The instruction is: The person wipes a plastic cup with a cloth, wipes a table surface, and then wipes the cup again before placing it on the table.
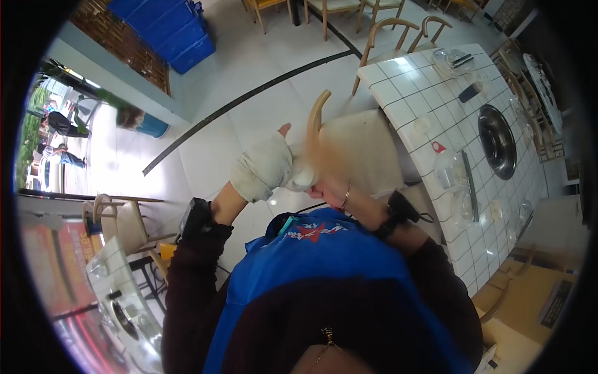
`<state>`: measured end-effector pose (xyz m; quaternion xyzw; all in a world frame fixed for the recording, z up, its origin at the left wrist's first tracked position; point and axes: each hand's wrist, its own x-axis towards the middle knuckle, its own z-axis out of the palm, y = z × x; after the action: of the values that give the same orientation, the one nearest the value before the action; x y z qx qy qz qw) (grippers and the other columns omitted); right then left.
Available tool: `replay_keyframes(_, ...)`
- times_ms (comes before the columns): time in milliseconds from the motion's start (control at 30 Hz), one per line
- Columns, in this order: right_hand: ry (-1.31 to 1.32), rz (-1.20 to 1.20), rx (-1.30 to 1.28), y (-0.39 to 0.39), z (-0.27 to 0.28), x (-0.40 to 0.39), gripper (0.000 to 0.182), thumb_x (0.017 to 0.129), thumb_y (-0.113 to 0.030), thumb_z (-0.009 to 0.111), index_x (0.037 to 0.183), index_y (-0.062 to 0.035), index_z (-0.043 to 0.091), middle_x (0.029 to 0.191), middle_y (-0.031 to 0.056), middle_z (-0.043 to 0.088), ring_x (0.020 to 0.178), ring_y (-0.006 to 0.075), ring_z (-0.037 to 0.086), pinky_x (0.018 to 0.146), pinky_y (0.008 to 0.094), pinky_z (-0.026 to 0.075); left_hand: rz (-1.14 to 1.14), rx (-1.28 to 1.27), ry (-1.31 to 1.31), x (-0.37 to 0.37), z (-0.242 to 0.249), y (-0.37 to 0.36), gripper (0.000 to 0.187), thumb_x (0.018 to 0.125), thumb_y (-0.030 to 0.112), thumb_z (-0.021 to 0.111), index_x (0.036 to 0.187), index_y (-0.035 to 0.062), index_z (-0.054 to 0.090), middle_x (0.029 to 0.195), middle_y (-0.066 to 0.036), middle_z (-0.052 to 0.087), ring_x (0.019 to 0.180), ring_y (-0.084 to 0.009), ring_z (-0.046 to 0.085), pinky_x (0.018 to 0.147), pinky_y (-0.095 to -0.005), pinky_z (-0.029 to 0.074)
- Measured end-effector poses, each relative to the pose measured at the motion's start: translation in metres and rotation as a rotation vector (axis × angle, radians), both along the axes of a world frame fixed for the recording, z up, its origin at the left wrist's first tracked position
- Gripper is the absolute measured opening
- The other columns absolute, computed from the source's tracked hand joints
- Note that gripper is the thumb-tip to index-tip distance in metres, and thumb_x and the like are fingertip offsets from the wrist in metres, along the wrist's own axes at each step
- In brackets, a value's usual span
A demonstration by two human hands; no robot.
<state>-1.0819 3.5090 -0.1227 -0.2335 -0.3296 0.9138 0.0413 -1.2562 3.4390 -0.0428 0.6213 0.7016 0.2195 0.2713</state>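
Note:
A pale, off-white cloth (pixel 261 167) is bunched around my left hand (pixel 284 129) and hides most of it; one bare fingertip sticks out at the top. From the right, my right hand (pixel 330 191) has its fingers closed at the cloth's bunched white end. Both hands are close together in front of my blue apron (pixel 317 255). Just beyond them stands a wooden chair with a curved backrest (pixel 319 115) and a beige seat (pixel 364 146). Part of the chair behind my right hand is blurred.
To the right is a white tiled table (pixel 405 81) with a metal pan (pixel 497 142), glassware, chopsticks (pixel 470 187) and a dark cup (pixel 469 92). Blue crates (pixel 168 31) are stacked at the back left. Another table (pixel 112 262) with chairs stands at left, near the bright doorway.

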Motion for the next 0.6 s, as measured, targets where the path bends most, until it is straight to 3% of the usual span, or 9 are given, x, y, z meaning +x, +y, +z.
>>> replay_keyframes(33, -0.003, 0.009, -0.01, -0.003, 0.007, -0.002, 0.06, 0.091, -0.064, 0.028, 0.116, -0.0143, 0.049, 0.091, 0.0038, 0.06, 0.066, 0.0099, 0.054, 0.042, 0.0232, 0.031, 0.009, -0.01, -0.003, -0.001, -0.019, -0.004, 0.063, 0.083, 0.013, 0.062, 0.137, 0.0025, 0.033, 0.091, -0.006, 0.062, 0.083, -0.0152, 0.06, 0.073, -0.0284, 0.047)
replay_keyframes(100, 0.027, -0.301, 0.087, -0.011, 0.02, -0.007, 0.056, 0.094, -0.058, 0.027, 0.119, -0.0115, 0.046, 0.093, 0.0043, 0.06, 0.067, 0.0098, 0.052, 0.045, 0.0224, 0.031, 0.166, 0.138, -0.92, 0.002, -0.042, -0.017, 0.06, 0.084, 0.015, 0.064, 0.135, 0.0007, 0.036, 0.091, -0.005, 0.061, 0.082, -0.0148, 0.059, 0.074, -0.0289, 0.048)
replay_keyframes(233, 0.166, -0.306, 0.011, -0.014, 0.019, -0.01, 0.055, 0.095, -0.055, 0.027, 0.122, -0.0093, 0.043, 0.101, 0.0052, 0.059, 0.071, 0.0103, 0.052, 0.047, 0.0223, 0.031, 0.077, 0.0, -0.881, 0.004, -0.043, -0.035, 0.057, 0.084, 0.018, 0.066, 0.131, -0.0002, 0.04, 0.105, -0.008, 0.059, 0.093, -0.0154, 0.057, 0.083, -0.0296, 0.047)
replay_keyframes(300, 0.234, -0.327, -0.063, -0.015, 0.018, -0.015, 0.058, 0.095, -0.054, 0.026, 0.128, -0.0079, 0.04, 0.114, 0.0092, 0.057, 0.084, 0.0149, 0.057, 0.053, 0.0245, 0.04, -0.044, 0.009, -0.392, -0.002, -0.046, -0.039, 0.06, 0.082, 0.019, 0.068, 0.133, 0.001, 0.04, 0.113, -0.008, 0.056, 0.101, -0.0158, 0.054, 0.091, -0.0289, 0.043)
replay_keyframes(333, 0.235, -0.316, -0.063, -0.014, 0.023, -0.014, 0.058, 0.095, -0.054, 0.026, 0.128, -0.0079, 0.04, 0.114, 0.0092, 0.057, 0.084, 0.0149, 0.057, 0.053, 0.0245, 0.04, -0.034, 0.013, -0.391, -0.007, -0.043, -0.04, 0.06, 0.082, 0.019, 0.068, 0.133, 0.001, 0.04, 0.113, -0.008, 0.056, 0.101, -0.0158, 0.054, 0.091, -0.0289, 0.043)
replay_keyframes(400, 0.192, -0.182, -0.042, -0.006, 0.039, -0.009, 0.061, 0.095, -0.054, 0.027, 0.133, -0.0067, 0.035, 0.122, 0.0129, 0.052, 0.102, 0.0217, 0.057, 0.065, 0.0331, 0.052, -0.18, 0.15, -0.134, -0.019, -0.031, -0.038, 0.068, 0.08, 0.017, 0.068, 0.137, 0.0012, 0.036, 0.114, -0.007, 0.056, 0.102, -0.0159, 0.054, 0.09, -0.0282, 0.042)
replay_keyframes(533, 0.145, 0.098, -0.037, 0.017, 0.039, -0.004, 0.063, 0.094, -0.054, 0.03, 0.135, -0.0059, 0.033, 0.124, 0.0145, 0.05, 0.108, 0.0264, 0.057, 0.073, 0.0396, 0.056, -0.069, 0.157, -0.101, -0.019, -0.022, -0.035, 0.075, 0.077, 0.015, 0.068, 0.141, 0.0028, 0.03, 0.106, -0.007, 0.059, 0.095, -0.0163, 0.056, 0.087, -0.0278, 0.043)
replay_keyframes(600, 0.088, 0.189, 0.277, 0.016, 0.033, -0.004, 0.065, 0.093, -0.056, 0.032, 0.135, -0.0063, 0.033, 0.125, 0.0148, 0.05, 0.103, 0.0263, 0.06, 0.069, 0.0385, 0.057, -0.034, -0.032, -0.157, -0.018, -0.015, -0.032, 0.077, 0.077, 0.013, 0.066, 0.142, 0.0047, 0.027, 0.109, -0.008, 0.059, 0.097, -0.0161, 0.056, 0.089, -0.0273, 0.043)
